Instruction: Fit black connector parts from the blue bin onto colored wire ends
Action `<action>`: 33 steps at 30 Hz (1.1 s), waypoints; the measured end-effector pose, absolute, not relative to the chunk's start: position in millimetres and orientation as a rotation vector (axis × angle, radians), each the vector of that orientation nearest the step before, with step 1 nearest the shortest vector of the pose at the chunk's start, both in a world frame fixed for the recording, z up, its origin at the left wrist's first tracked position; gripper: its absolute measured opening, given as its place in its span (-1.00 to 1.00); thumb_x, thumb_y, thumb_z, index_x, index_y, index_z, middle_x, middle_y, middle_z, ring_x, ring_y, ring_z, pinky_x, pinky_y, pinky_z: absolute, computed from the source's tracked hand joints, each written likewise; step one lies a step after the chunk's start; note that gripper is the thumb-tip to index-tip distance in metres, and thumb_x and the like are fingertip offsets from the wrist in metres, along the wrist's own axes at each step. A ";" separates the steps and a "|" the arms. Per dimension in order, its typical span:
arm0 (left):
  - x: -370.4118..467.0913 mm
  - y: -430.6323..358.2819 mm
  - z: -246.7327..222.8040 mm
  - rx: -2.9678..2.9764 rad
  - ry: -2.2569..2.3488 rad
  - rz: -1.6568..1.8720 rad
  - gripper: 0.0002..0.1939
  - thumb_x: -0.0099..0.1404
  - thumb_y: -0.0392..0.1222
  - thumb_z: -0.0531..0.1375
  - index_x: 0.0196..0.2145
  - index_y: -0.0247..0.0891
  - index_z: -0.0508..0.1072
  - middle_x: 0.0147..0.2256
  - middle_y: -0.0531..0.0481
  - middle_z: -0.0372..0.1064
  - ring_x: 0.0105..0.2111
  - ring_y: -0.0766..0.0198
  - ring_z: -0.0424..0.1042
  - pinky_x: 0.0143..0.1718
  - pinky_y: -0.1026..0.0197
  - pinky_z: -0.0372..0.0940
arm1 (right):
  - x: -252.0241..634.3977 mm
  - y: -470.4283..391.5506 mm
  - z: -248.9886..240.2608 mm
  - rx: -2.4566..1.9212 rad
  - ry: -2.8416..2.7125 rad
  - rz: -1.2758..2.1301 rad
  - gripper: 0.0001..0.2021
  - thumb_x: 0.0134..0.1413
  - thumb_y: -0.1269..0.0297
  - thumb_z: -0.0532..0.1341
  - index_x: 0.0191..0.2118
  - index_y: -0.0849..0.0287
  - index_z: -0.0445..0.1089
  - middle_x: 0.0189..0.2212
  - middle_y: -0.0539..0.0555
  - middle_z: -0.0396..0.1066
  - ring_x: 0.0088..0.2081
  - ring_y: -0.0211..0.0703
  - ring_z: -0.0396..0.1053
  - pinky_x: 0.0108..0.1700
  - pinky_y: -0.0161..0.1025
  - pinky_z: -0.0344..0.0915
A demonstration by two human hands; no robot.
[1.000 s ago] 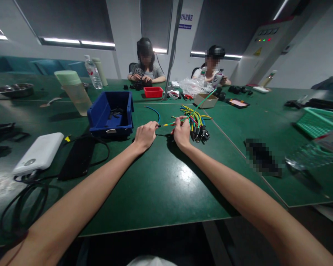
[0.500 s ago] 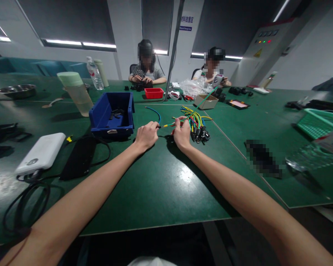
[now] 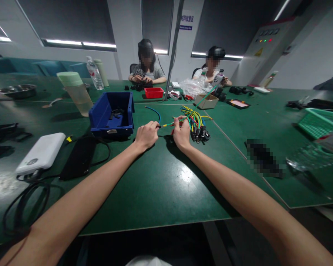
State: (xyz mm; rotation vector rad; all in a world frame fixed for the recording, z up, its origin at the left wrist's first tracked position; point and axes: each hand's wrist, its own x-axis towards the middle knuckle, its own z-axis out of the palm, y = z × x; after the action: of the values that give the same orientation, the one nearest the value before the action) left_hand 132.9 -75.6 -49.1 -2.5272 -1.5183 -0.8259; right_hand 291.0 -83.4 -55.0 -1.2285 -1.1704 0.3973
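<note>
My left hand [image 3: 147, 133] is closed on the black end of a green wire, just right of the blue bin. Between my hands a yellow band shows on this green wire [image 3: 202, 99], which runs up and right past my right hand. With thumb and fingers pinched, my right hand [image 3: 181, 133] grips the same wire further along. A blue wire [image 3: 154, 111] curves up behind my left hand; its lower end is hidden there. Beside my right hand lies a bundle of wires [image 3: 197, 125] in yellow, green, blue and red, with black ends toward me.
The blue bin [image 3: 112, 130] with small black parts stands to the left, near a tumbler [image 3: 77, 94], a white power bank [image 3: 41, 152] and a black phone-like slab [image 3: 79, 158]. Ahead are a red tray [image 3: 153, 93] and a small carton [image 3: 207, 102]. Two people sit opposite.
My hands and the green wire stay almost exactly where they were. Across the table, the person on the right has shifted the held bottle-like object slightly.
</note>
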 end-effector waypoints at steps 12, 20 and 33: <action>132.9 -75.2 -49.0 -2.532 -1.471 -0.860 -0.81 0.34 -0.22 0.03 -0.15 -0.21 0.39 -0.17 -0.06 0.44 -0.24 0.14 0.44 -0.30 0.16 0.26 | 291.6 -81.5 -56.5 -1.218 -1.191 0.391 -0.67 0.15 -0.06 0.04 -0.24 0.13 0.21 -0.49 -0.02 0.41 -0.69 -0.32 0.24 -0.59 -0.34 0.15; 132.4 -76.3 -48.6 -2.540 -1.446 -0.850 -0.81 0.35 -0.20 0.03 -0.15 -0.21 0.39 -0.18 -0.06 0.43 -0.24 0.14 0.44 -0.31 0.17 0.26 | 290.3 -83.3 -55.7 -1.212 -1.215 0.402 -0.69 0.15 -0.03 0.05 -0.23 0.12 0.22 -0.50 -0.01 0.41 -0.68 -0.30 0.26 -0.59 -0.33 0.15; 132.8 -76.6 -49.3 -2.539 -1.411 -0.871 -0.80 0.34 -0.21 0.02 -0.16 -0.21 0.41 -0.19 -0.04 0.44 -0.26 0.17 0.44 -0.31 0.18 0.25 | 289.6 -82.1 -56.5 -1.150 -1.277 0.539 -0.71 0.10 -0.02 0.11 -0.26 0.10 0.20 -0.51 -0.04 0.41 -0.67 -0.32 0.26 -0.62 -0.36 0.16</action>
State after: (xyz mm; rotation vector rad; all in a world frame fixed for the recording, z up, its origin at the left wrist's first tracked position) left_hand 132.8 -76.6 -49.3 -2.5387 -1.4105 -0.8707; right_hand 289.6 -82.1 -56.5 -1.1504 -1.2773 0.5394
